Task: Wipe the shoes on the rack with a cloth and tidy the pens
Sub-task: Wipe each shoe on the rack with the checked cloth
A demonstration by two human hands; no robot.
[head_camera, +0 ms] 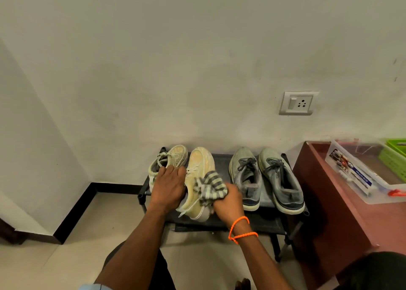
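Observation:
Two pairs of shoes stand on a low black rack [261, 221] against the wall. My left hand [168, 186] holds the right yellow sneaker [198, 169] by its opening, tilting it over the rack's front. My right hand [228, 198] grips a grey-and-cream striped cloth [208, 185] and presses it against that sneaker's side. The other yellow sneaker [173, 155] sits at the far left of the rack. A grey pair [263, 175] stands on the right. An orange pen [396, 193] lies beside a clear plastic box [360, 175] on the brown table.
The brown table [342, 219] stands just right of the rack, carrying the clear box and a green basket [395, 155]. A wall socket [298, 102] is above the grey shoes. Tiled floor lies to the left, with a black skirting [74, 213] along the corner.

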